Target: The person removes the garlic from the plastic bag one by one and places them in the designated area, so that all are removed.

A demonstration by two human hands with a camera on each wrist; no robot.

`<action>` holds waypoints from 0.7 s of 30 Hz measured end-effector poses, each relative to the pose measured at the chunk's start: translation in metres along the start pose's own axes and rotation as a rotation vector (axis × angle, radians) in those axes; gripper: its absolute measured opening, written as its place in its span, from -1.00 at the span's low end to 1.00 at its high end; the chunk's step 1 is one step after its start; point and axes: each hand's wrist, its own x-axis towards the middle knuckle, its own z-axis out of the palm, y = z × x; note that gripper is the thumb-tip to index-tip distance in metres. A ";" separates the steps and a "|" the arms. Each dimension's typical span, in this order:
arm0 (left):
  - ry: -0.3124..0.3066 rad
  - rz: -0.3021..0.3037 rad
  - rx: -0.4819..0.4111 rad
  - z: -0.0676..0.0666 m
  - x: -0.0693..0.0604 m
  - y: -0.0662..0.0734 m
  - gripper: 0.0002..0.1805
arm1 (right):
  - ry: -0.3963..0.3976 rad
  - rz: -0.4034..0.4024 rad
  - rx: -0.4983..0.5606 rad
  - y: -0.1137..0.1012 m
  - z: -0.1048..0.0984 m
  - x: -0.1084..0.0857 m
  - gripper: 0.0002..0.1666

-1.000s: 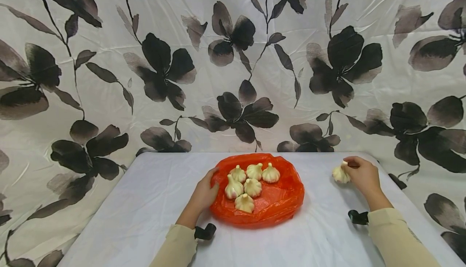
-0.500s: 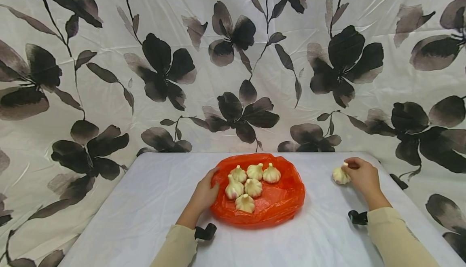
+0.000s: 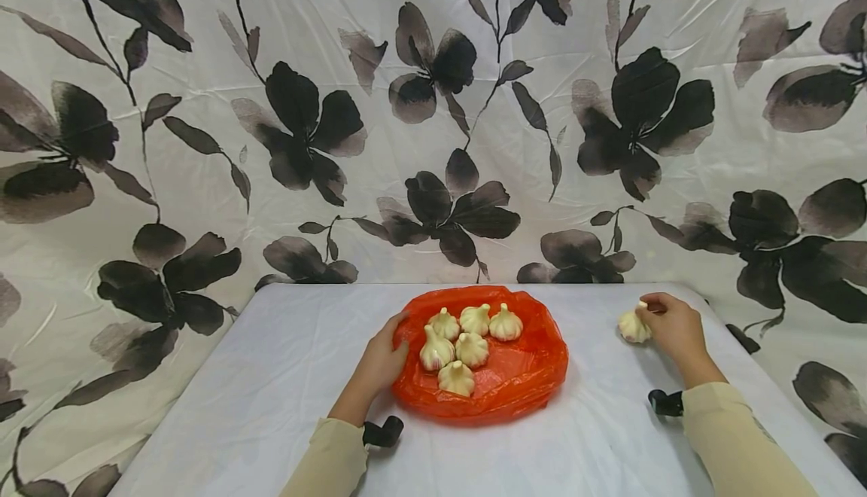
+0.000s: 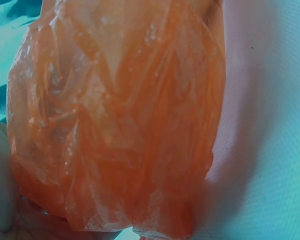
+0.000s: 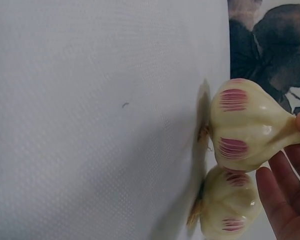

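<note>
An orange-red plastic bag (image 3: 518, 369) lies spread on the table, with several garlic bulbs (image 3: 470, 350) on its left side. My left hand (image 3: 379, 358) grips the bag's left edge, thumb over the rim; crumpled bag plastic (image 4: 135, 125) fills most of the left wrist view and hides most of the fingers. At the table's right, my right hand (image 3: 677, 327) pinches a garlic bulb (image 5: 250, 127) by its neck. That bulb stands upright, its root end at or just above the cloth. Close against it in the right wrist view is a second garlic bulb (image 5: 230, 205).
White cloth covers the table (image 3: 257, 391). A floral fabric backdrop (image 3: 433, 120) hangs behind its far edge. Black wrist mounts (image 3: 384, 432) stick out from both cuffs. A stretch of cloth separates the bag from the right hand.
</note>
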 end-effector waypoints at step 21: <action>-0.003 -0.018 -0.003 -0.001 -0.002 0.001 -0.39 | -0.043 -0.028 -0.049 -0.004 0.005 0.010 -0.62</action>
